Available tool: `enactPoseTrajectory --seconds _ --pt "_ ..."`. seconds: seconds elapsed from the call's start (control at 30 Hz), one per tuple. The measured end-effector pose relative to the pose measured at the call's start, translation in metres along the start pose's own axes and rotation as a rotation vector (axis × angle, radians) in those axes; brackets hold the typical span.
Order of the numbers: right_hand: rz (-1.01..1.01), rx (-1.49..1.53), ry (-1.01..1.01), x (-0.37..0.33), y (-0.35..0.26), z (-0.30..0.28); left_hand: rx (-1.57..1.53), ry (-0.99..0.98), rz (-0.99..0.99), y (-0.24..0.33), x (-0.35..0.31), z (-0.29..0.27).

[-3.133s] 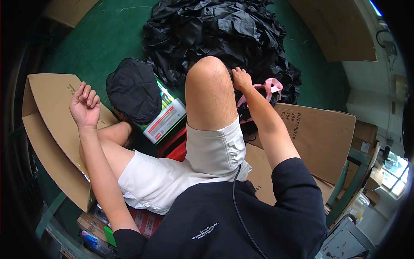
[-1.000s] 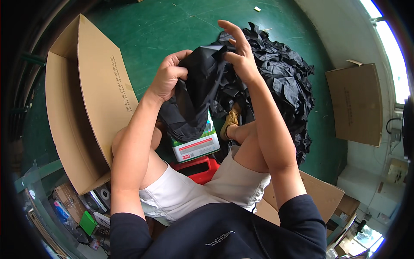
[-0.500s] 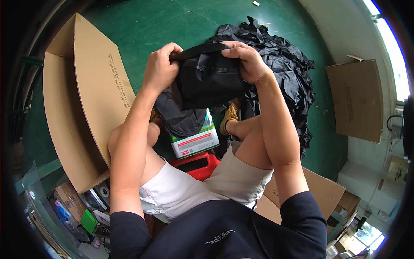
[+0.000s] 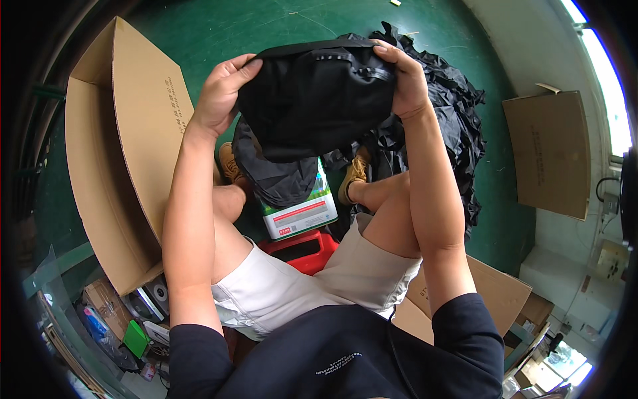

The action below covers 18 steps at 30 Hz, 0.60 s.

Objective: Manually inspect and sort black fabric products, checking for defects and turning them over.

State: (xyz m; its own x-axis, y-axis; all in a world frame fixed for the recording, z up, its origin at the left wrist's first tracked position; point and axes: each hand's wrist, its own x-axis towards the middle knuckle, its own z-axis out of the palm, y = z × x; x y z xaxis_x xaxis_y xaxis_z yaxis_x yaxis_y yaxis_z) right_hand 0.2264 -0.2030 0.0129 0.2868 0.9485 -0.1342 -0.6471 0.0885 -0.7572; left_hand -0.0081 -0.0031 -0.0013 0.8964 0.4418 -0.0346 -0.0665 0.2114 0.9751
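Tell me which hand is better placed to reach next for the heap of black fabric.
Probably the right hand: the heap lies on that side, while the left hand is farther. Both hold the black cloth.

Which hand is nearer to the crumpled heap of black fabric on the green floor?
Right. The right hand overlaps the black fabric heap in view; the left hand is farther left, at the opposite edge of the held black fabric piece.

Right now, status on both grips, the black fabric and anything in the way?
Left grip and right grip closed on opposite sides of black fabric piece. Held up, spread between them. Nothing visibly in the way.
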Motion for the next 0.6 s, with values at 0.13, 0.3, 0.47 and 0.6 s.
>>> enactPoseTrajectory --seconds 0.13,0.3,0.47,0.6 --pt "-0.020 0.010 -0.147 0.002 -0.001 -0.003 -0.556 -0.138 0.001 0.007 -0.011 -0.008" --pt "-0.051 0.203 -0.239 0.001 0.000 0.001 -0.725 -0.105 -0.021 0.016 -0.015 -0.001" --pt "-0.135 0.379 -0.261 0.001 -0.001 -0.003 -0.133 0.004 -0.009 0.001 -0.006 -0.005" --pt "-0.097 0.439 -0.347 -0.002 0.006 0.005 0.561 0.164 0.100 -0.024 0.001 0.004"
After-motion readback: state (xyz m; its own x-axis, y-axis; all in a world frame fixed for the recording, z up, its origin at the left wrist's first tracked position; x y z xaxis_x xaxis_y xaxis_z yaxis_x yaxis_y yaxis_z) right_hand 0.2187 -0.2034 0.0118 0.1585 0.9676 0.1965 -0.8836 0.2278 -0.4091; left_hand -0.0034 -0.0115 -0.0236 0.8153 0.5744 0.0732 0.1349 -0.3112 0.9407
